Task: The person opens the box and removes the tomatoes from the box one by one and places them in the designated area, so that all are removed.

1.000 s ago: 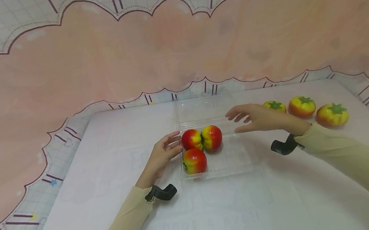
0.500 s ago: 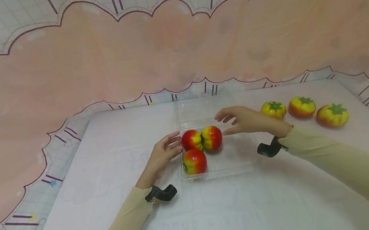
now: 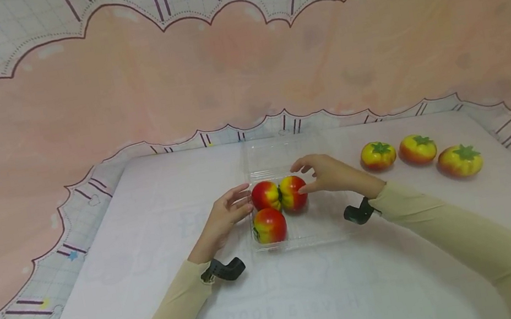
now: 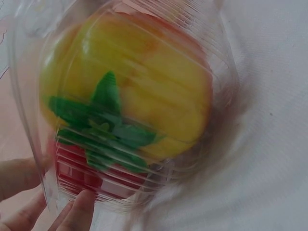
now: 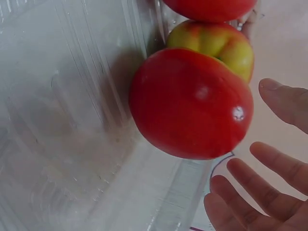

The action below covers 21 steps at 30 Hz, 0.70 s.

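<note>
Three red-and-yellow toy tomatoes, with green leaves showing on some, sit in the left part of a clear plastic box. My left hand touches the box's left wall with loosely bent fingers. Through that wall, the left wrist view shows a tomato with a green leafy top. My right hand hovers at the back right tomato, thumb in front and fingers behind. In the right wrist view its fingers are spread beside the red tomato, with a gap between.
The box's clear lid lies folded back behind it. Three more toy tomatoes stand in a row at the right: one on the left, one in the middle and one on the right. A white cloth covers the table.
My right hand has moved left, from beside the box to the back right tomato, uncovering the left tomato of the row. My left hand has stayed at the box wall.
</note>
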Available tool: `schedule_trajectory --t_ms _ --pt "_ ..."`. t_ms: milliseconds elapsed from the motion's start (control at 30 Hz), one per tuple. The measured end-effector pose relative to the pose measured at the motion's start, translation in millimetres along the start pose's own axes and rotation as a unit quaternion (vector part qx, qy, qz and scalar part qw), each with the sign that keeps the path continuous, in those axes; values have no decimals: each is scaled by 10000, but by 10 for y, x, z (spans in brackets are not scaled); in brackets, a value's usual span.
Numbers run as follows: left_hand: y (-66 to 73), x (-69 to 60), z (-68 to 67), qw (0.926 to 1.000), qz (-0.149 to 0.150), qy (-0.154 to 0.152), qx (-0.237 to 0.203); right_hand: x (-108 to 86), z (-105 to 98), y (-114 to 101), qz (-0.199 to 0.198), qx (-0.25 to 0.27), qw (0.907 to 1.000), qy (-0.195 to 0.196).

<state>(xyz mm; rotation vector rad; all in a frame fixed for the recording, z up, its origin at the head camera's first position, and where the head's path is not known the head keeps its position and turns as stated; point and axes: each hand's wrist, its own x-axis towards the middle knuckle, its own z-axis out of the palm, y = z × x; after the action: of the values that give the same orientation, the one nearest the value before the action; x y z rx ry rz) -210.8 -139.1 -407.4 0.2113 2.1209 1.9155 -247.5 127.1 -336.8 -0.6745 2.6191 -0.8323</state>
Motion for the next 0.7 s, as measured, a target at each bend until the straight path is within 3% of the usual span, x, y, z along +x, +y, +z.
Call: schedule_trajectory --t_ms 700 --pt "18 0 12 10000 16 16 30 83 102 -34 -83 -321 9994 -46"
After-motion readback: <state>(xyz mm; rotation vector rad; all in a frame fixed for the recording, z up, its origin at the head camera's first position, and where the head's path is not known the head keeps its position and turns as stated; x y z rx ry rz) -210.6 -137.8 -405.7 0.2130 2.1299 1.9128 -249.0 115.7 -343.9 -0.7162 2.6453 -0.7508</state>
